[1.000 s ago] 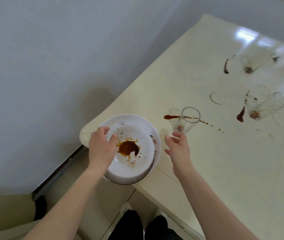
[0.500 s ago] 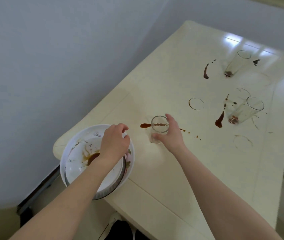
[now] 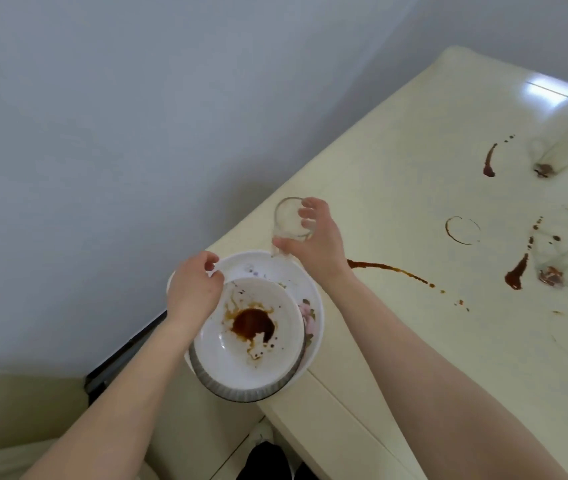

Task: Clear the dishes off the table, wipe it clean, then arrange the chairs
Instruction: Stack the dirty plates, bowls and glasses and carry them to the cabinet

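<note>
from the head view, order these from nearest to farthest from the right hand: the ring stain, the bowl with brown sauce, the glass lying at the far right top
1. Bowl with brown sauce: just below and left of the right hand, at the table corner.
2. Ring stain: out to its right, mid-table.
3. Lying glass: far right, near the top.

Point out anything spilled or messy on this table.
Brown liquid streaks the table: a long streak beside the right hand, drips and ring marks farther out. The top bowl holds a brown puddle.

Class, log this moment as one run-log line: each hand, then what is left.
right hand: holds glass over plate stack | left hand: at stack rim | left: two glasses, spills
</note>
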`<state>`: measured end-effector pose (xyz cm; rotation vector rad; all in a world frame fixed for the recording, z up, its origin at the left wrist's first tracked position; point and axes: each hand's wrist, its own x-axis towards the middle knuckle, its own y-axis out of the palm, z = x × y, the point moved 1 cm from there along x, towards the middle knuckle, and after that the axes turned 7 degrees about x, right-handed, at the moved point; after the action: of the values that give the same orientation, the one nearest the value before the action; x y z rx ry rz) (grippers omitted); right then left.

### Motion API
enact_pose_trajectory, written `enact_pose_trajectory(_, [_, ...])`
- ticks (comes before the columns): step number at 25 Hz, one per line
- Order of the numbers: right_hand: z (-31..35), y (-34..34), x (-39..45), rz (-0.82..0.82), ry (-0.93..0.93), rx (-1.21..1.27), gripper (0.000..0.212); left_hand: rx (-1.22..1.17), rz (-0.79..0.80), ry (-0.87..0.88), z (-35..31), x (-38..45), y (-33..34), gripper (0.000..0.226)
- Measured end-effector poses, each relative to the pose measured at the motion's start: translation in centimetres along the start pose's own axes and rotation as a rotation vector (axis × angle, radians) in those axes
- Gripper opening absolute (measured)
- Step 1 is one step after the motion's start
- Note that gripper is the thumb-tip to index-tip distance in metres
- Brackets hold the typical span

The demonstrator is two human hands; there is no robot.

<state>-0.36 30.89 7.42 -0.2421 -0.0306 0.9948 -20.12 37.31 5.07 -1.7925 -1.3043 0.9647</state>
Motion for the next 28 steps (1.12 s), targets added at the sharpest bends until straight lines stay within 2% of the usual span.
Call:
enact_pose_trajectory(6, [-0.1, 10.1, 0.8, 0.263, 0.024, -0.178, 0.081, -0.113, 0.089, -0.081, 4.6, 2.0, -1.3, 0.044])
enact_pose_trajectory(11, [-1.2, 12.4, 0.8, 0.313, 0.114, -0.237, 0.078, -0.122, 0.147, -0.081, 6.2, 2.9, -1.1, 0.042])
enact_pose_trajectory(16, [-1.0, 12.8, 0.5, 0.330, 0.138, -0.252, 0.088, -0.173, 0.037, -0.045, 6.3, 3.1, -1.8, 0.039])
enact_pose_trajectory(18, [-0.5, 12.3, 0.3, 0.345, 0.134, -0.286, 0.099, -0.203, -0.072, -0.013, 5.4, 2.8, -2.7, 0.035])
enact_pose_trajectory(20, [0.2, 11.0, -0.2, 0.322, 0.124, -0.290, 0.101, -0.209, -0.189, 0.041, 4.1, 2.0, -3.7, 0.032])
enact_pose_trajectory(24, [0.5, 5.2, -2.5, 0.148, 0.116, -0.237, 0.074, -0.233, -0.319, 0.193, -0.5, -0.6, -4.8, 0.028])
enact_pose_trajectory(28, [-0.9, -4.9, -6.1, -0.024, 0.136, -0.176, 0.046, -0.216, -0.231, 0.378, -8.0, -5.2, -1.4, 0.032])
